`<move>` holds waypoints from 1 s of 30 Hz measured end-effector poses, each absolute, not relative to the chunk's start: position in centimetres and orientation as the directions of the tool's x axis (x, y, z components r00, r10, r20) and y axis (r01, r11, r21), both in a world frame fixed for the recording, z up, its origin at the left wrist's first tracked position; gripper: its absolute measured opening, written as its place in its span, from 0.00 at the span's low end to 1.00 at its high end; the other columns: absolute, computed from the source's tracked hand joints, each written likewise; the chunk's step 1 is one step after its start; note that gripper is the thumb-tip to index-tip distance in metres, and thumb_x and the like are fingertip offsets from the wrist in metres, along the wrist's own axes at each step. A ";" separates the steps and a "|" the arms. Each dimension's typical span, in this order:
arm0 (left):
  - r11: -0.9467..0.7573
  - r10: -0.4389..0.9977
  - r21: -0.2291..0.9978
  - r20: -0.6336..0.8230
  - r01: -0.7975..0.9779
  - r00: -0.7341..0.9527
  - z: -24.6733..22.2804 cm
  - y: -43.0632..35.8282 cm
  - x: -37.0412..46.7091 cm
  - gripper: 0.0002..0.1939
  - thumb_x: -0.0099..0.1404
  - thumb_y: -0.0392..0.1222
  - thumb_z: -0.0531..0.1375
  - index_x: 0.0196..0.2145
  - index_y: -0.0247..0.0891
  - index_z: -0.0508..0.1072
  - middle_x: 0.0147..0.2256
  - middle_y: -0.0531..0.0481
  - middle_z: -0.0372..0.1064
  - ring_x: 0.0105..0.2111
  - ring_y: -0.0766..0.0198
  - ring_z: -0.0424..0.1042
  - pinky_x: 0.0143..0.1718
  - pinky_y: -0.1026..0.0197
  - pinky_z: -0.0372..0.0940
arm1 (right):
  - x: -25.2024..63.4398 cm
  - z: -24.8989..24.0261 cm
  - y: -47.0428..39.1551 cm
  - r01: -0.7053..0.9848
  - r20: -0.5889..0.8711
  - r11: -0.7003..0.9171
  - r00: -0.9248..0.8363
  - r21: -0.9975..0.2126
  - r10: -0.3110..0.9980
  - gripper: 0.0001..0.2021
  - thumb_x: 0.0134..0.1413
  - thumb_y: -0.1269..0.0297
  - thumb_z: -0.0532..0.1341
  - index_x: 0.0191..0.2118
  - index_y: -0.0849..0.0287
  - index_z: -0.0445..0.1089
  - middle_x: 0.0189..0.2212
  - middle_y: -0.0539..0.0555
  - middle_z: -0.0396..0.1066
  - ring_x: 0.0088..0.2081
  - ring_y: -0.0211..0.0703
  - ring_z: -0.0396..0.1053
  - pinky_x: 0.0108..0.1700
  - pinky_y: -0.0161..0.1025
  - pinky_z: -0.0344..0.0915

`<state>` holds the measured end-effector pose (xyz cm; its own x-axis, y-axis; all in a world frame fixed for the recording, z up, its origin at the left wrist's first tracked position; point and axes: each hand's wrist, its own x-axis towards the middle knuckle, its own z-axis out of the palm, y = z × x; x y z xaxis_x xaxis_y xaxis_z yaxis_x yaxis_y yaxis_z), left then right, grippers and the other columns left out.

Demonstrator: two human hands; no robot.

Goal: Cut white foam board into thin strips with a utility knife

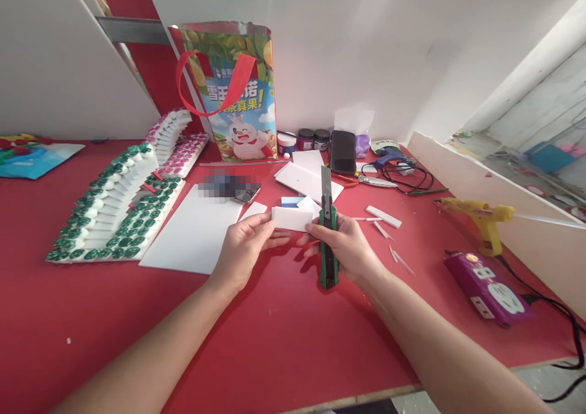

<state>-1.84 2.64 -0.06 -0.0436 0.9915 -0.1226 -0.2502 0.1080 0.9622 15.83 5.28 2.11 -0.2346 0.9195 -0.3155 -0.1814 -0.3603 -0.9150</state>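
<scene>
Between my two hands is a small white rectangular piece of board (292,219), raised a little over the red table. My left hand (247,240) pinches its left end between thumb and fingers. At the right end, the thumb of my right hand (344,243) presses on the same piece. That hand also grips a green and black utility knife (328,243), held upright with its blade (326,182) out and pointing away from me. Behind the piece lie more white offcuts (309,205) and a blue-and-white item (292,202).
A large white sheet (192,231) and decorated white models (123,206) lie left. A printed bag (242,96), paint jars (314,139) and a black phone (343,151) stand behind. Scissors (378,181), thin strips (383,216), a yellow glue gun (489,218) and a purple power strip (488,289) are right.
</scene>
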 end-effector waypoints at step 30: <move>0.052 0.999 0.998 -0.052 -0.035 0.000 1.0 1.7 -1.5 0.21 0.58 0.47 0.68 0.50 0.45 0.79 0.32 0.52 0.69 0.33 0.64 0.67 0.37 0.63 0.65 | 17.4 2.9 5.8 -0.060 -0.236 -0.270 -0.330 -0.961 0.914 0.11 0.45 0.60 0.70 0.30 0.62 0.73 0.16 0.45 0.60 0.19 0.30 0.55 0.21 0.31 0.51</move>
<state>-1.51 1.71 0.97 0.0003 0.9987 -0.0516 -0.0351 0.0516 0.9981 17.37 5.79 2.86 -0.3305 0.9138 -0.2362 -0.0598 -0.2700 -0.9610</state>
